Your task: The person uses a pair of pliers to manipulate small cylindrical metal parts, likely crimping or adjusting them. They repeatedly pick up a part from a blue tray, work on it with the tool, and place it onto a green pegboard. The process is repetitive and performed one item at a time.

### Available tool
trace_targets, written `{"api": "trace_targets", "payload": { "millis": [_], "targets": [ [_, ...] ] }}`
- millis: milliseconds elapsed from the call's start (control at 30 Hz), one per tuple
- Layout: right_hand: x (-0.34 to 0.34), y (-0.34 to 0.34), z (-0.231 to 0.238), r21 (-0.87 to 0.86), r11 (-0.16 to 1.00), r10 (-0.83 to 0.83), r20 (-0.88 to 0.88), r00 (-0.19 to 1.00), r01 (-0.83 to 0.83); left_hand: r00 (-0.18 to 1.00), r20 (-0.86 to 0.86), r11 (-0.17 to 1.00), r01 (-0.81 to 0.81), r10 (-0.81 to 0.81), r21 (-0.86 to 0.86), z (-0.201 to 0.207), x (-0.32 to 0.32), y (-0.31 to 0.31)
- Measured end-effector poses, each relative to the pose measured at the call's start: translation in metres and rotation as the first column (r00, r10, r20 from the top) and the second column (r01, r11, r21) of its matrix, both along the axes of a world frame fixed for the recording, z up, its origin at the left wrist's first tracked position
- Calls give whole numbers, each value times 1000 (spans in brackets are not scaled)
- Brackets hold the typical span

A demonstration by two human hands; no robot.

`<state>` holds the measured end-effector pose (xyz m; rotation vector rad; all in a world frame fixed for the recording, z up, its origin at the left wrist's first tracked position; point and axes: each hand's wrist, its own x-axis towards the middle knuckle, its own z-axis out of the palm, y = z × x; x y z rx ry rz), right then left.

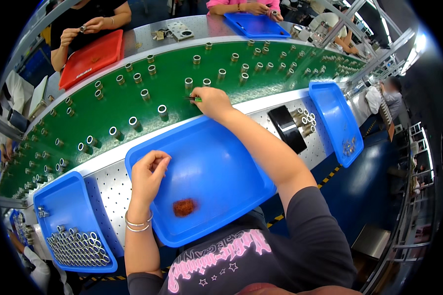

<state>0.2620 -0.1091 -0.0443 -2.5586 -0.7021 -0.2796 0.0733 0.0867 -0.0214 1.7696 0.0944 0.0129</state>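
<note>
My right hand (213, 102) reaches over the green conveyor belt, its fingers closed on a thin tool with a green and dark end (195, 99); the rest of it is hidden in the grip. Just beyond the fingers stand two short metal tubes, one upright (188, 83) and one partly covered by the hand (206, 82). Over the left part of the blue tray (216, 172) hovers my left hand (149, 173), fingers loosely curled in and nothing visible in them. A reddish-brown clump (184, 207) lies on that tray near my body.
Many metal tubes stand along the belt (172, 132). A second blue tray (66, 187) at left holds rows of tubes. To the right are a black box (287, 129) with tubes beside it and another blue tray (335, 113) with small parts. Across the belt, co-workers sit behind a red tray (93, 59).
</note>
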Motion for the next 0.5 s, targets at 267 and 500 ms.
{"api": "trace_targets", "payload": {
  "millis": [267,500],
  "targets": [
    [-55,26,41,668,732,525,-426,736,-135,989,120,987,-66,84,-148,-7,1,5],
    [-89,22,43,727,682,672,-583,457,-75,987,-130,736,-20,-93,-677,6,0,-4]
  ]
}}
